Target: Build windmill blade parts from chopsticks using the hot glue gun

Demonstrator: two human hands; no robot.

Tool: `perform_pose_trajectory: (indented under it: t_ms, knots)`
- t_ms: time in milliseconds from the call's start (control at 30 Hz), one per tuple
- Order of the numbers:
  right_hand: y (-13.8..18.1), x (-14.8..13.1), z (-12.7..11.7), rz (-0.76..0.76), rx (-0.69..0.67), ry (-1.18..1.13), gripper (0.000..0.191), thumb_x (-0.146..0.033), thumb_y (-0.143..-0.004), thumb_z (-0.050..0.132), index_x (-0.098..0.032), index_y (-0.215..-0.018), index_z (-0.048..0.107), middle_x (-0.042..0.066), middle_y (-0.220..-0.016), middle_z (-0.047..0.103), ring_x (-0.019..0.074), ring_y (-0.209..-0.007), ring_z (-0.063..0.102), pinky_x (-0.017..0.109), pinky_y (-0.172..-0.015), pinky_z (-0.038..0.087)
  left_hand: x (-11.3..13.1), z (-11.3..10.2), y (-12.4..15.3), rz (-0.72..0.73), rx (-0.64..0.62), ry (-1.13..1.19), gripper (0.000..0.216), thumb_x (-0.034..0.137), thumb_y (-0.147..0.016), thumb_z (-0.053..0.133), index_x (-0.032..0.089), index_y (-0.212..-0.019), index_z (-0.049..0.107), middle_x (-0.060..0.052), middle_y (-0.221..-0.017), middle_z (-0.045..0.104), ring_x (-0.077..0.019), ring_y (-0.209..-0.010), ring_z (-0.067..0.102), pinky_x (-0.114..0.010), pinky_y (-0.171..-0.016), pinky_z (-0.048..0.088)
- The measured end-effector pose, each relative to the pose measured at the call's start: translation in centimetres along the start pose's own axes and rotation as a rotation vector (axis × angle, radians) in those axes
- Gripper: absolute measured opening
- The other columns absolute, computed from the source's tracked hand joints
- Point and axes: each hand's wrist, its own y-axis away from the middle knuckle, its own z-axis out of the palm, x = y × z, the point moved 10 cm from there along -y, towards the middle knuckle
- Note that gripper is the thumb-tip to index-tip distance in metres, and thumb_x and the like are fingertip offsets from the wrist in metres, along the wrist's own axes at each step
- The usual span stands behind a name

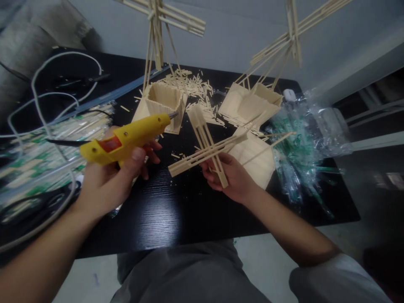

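A yellow glue gun (139, 132) is gripped in my left hand (118, 176), its metal nozzle pointing right and slightly up. My right hand (232, 176) holds a cross-shaped frame of thin wooden sticks (210, 149) from below, over the black table. Some of my right fingers are hidden behind the sticks. The nozzle and the frame are apart. Just behind the glue gun stands a windmill-like model (164, 97) with a hollow stick-built base. A second such model (260, 103) is farther right, and a flat wooden panel (257, 158) lies beside my right hand.
Loose short stick pieces (192, 86) are heaped at the back of the black table (205, 214). Packaged sticks (47, 155) and a looping white cable (39, 101) cover the left side. Crumpled plastic wrappers (299, 147) lie at the right. A pale wall (227, 38) rises behind.
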Motion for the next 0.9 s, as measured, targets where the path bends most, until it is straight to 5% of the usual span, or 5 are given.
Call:
perform_pose_trajectory:
  t_ms: [267, 467, 700, 900]
  knots:
    - [-0.2, 1.3, 0.1, 0.169, 0.001, -0.091, 0.016, -0.024, -0.085, 0.084, -0.017, -0.088, 0.070, -0.002, -0.079, 0.061, 0.0058, -0.054, 0.040, 0.013, -0.037, 0.028, -0.5, -0.4, 0.0, 0.000, 0.031, -0.121, 0.033, 0.053, -0.089, 0.082, 0.022, -0.099, 0.074, -0.004, -0.088, 0.074, -0.0150, -0.061, 0.067, -0.022, -0.042, 0.054]
    - [-0.1, 1.5, 0.3, 0.199, 0.003, -0.129, 0.007, -0.012, -0.081, 0.078, -0.013, -0.087, 0.076, 0.002, -0.080, 0.064, 0.0064, -0.058, 0.043, 0.014, -0.045, 0.037, -1.3, 0.0, 0.1, -0.060, 0.035, -0.058, 0.038, 0.055, -0.089, 0.083, 0.019, -0.098, 0.075, -0.005, -0.083, 0.074, -0.0163, -0.062, 0.067, -0.023, -0.043, 0.053]
    - [0.0, 1.5, 0.5, 0.218, -0.023, -0.176, 0.023, -0.005, -0.080, 0.062, -0.012, -0.094, 0.079, 0.007, -0.085, 0.073, 0.0114, -0.065, 0.056, 0.018, -0.053, 0.050, -2.7, 0.8, 0.3, -0.128, -0.019, -0.021, 0.039, 0.056, -0.087, 0.084, 0.019, -0.098, 0.077, -0.006, -0.083, 0.077, -0.0167, -0.059, 0.066, -0.025, -0.044, 0.052]
    - [0.1, 2.0, 0.4, 0.207, -0.100, -0.045, 0.016, -0.019, -0.091, 0.075, -0.016, -0.106, 0.079, 0.012, -0.120, 0.083, 0.0142, -0.076, 0.071, 0.021, -0.058, 0.061, -2.2, 0.3, 0.3, -0.100, -0.003, -0.047, 0.037, 0.056, -0.089, 0.083, 0.020, -0.098, 0.078, -0.004, -0.083, 0.076, -0.0142, -0.055, 0.063, -0.024, -0.041, 0.050]
